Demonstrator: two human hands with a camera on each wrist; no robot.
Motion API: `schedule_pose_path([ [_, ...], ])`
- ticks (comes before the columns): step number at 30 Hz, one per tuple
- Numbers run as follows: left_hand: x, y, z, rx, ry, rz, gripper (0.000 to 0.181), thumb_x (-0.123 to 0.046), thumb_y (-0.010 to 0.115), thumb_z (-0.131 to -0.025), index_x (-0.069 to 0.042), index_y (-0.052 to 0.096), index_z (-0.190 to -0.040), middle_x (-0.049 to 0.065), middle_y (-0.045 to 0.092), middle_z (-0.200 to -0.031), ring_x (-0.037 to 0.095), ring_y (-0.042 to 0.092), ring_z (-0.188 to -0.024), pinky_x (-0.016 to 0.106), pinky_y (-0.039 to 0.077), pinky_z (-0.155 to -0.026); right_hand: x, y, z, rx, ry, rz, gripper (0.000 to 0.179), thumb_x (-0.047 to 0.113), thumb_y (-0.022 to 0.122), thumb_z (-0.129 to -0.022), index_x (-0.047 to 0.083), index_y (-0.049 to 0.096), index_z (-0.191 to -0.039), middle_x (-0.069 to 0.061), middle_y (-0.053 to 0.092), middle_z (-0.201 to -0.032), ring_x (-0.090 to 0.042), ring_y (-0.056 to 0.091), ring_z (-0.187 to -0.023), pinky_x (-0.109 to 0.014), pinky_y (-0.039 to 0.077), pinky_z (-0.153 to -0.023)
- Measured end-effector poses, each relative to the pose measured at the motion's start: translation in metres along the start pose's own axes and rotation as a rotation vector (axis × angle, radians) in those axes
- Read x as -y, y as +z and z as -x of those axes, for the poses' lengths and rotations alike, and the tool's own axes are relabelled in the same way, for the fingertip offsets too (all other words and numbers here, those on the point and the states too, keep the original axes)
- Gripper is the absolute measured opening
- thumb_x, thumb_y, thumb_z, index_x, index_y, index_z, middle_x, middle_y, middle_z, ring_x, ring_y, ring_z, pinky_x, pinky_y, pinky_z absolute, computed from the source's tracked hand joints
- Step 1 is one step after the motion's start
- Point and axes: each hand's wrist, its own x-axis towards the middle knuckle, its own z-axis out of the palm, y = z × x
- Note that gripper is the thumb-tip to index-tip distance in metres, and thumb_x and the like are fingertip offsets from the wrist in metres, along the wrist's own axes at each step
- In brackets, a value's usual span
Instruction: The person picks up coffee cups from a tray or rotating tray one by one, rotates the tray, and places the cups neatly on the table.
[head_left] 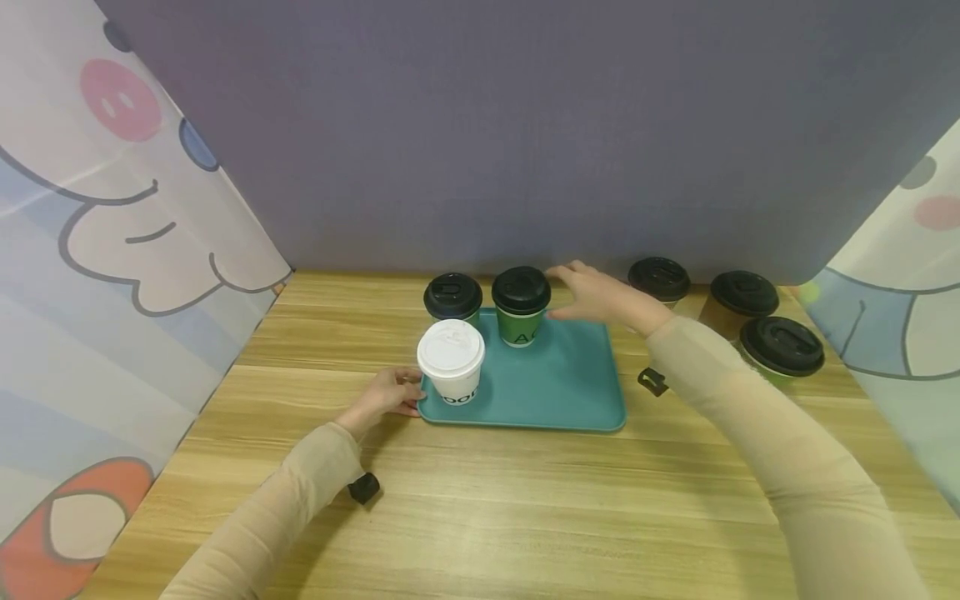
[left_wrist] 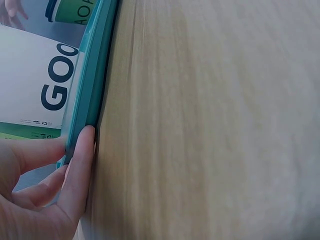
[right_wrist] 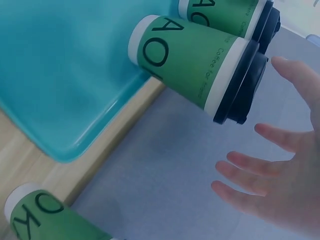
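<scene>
My left hand (head_left: 386,393) pinches the left edge of a teal tray (head_left: 555,379), near its front corner. In the left wrist view, fingers (left_wrist: 81,172) lie on both sides of the rim. Close by on the tray stands a white paper cup (head_left: 452,367) with a white lid. Behind it are a green paper cup (head_left: 519,325) with a black lid, and another black-lidded cup (head_left: 453,297) at the back left, partly hidden. My right hand (head_left: 603,298), fingers spread, is beside the green cup's lid, apart from it in the right wrist view.
Right of the tray stand three more black-lidded cups: one at the back (head_left: 658,279), a brown one (head_left: 738,300) and a green one (head_left: 780,346), partly behind the right sleeve. A grey panel (head_left: 525,150) rises behind the wooden table (head_left: 525,508); cartoon-printed sheets flank it.
</scene>
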Motion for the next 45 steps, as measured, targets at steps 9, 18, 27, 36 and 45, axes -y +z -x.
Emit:
schedule_pose_path([
  [9,0.001,0.0,-0.001,-0.004,0.005,-0.003,0.045,0.004,0.054,-0.081,0.012,0.04,-0.123,0.014,0.053,-0.084,0.014,0.056,-0.061,0.027,0.056,-0.06,0.011,0.002,-0.017,0.003,-0.001,0.027,0.078,0.041,0.064,-0.077,0.003,0.03,-0.136,-0.026,0.031,-0.131,-0.04,0.036,-0.118,-0.054,0.038,-0.093],
  [18,-0.001,0.001,0.0,0.004,0.006,-0.006,0.046,0.004,0.054,-0.081,0.013,0.039,-0.123,0.016,0.055,-0.086,0.014,0.057,-0.06,0.029,0.056,-0.06,0.017,0.01,-0.035,0.012,0.031,0.046,0.089,0.045,0.066,-0.074,0.005,0.022,-0.139,-0.025,0.026,-0.135,-0.04,0.029,-0.122,-0.053,0.034,-0.097],
  [27,-0.003,0.002,0.002,0.01,0.003,-0.001,0.046,0.003,0.054,-0.082,0.013,0.038,-0.124,0.018,0.055,-0.089,0.014,0.057,-0.06,0.03,0.056,-0.06,0.022,0.016,-0.05,0.034,0.057,0.024,0.093,0.044,0.068,-0.072,0.008,0.017,-0.141,-0.021,0.021,-0.14,-0.04,0.023,-0.125,-0.055,0.03,-0.099],
  [36,-0.003,0.002,0.002,0.01,0.017,0.009,0.045,0.004,0.054,-0.081,0.013,0.039,-0.123,0.018,0.056,-0.089,0.013,0.057,-0.058,0.029,0.056,-0.059,0.023,0.02,-0.059,0.041,0.036,0.021,0.092,0.039,0.07,-0.071,0.007,0.021,-0.14,-0.022,0.024,-0.138,-0.039,0.027,-0.122,-0.056,0.03,-0.098],
  [45,-0.003,0.002,0.002,0.01,0.014,0.007,0.045,0.003,0.054,-0.081,0.013,0.04,-0.123,0.016,0.055,-0.088,0.013,0.057,-0.059,0.029,0.056,-0.059,0.024,0.023,-0.058,0.047,0.03,-0.02,0.088,0.033,0.072,-0.071,0.006,0.023,-0.139,-0.023,0.027,-0.133,-0.037,0.032,-0.118,-0.05,0.038,-0.093],
])
